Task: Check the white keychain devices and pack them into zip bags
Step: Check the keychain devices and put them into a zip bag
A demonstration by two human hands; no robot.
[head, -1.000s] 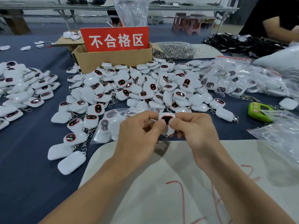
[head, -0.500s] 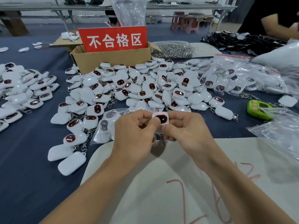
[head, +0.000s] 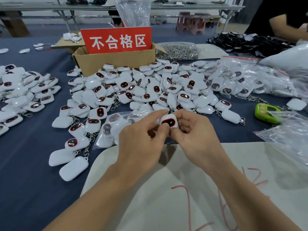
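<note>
One white device (head: 168, 121) pinched mid-frame between left hand (head: 140, 147) and right hand (head: 196, 139). Heap (head: 146, 87) of dozens more behind; one cardboard box (head: 116, 61) upper centre; one green gadget (head: 266, 114) right.

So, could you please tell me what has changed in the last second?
The device held by the left hand and right hand now shows more of its dark face: the thumbs slid toward its lower edge, and the left forefinger reaches over its top. Nothing was let go. The piles, box and bags stayed put.
</note>
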